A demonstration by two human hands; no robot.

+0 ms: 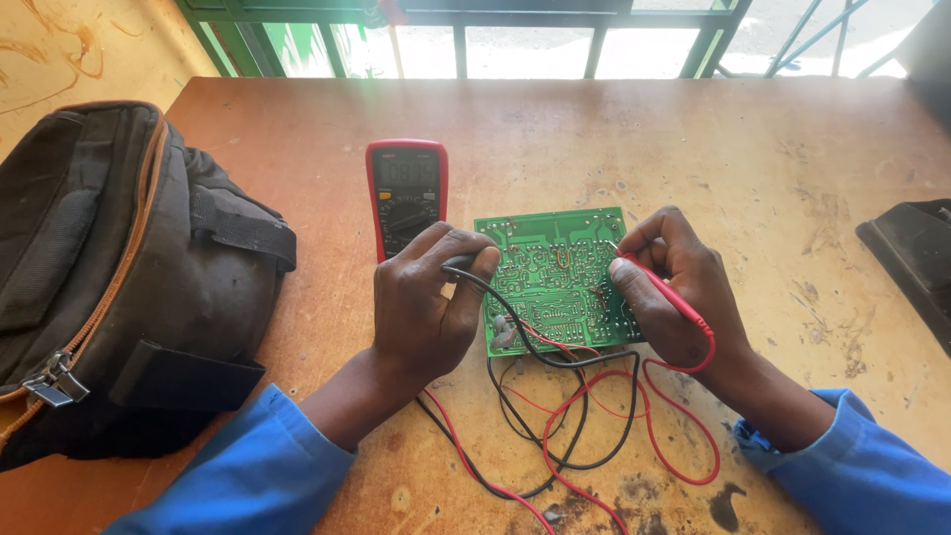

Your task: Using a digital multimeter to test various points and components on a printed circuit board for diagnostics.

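I was mid-probing the board, which lay between my hands near the meter: left hand gripped the black probe, right hand pinched the red probe, each tip needing a steady seat on solder.

bag crowding left, tangled leads near, far tabletop open

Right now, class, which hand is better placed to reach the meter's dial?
Probably the left hand: holding the black probe, it lies just below the meter. The right hand holds the red probe across the board.
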